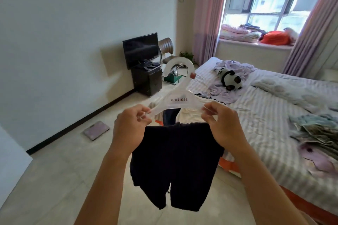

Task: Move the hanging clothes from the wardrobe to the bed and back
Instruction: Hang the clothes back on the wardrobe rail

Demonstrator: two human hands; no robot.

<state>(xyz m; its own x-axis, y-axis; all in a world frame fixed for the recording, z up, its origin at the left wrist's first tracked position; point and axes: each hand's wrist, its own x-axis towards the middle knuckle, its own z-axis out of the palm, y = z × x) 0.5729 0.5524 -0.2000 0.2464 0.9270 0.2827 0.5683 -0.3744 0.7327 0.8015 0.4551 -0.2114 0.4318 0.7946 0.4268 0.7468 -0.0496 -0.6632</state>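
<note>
Your left hand [130, 126] and right hand [222, 126] each pinch one end of the clear hanger [180, 99], dark shorts [175, 162] hanging from it over the floor beside the bed [259, 115]; farther off, a panda toy [230, 78] lies on it

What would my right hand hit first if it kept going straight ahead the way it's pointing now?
Probably the bed. The right hand, pinching the white hanger with the dark trousers, points forward and slightly left, towards clothes piled at the near edge of the mattress. Depth is unclear from one view.
</note>
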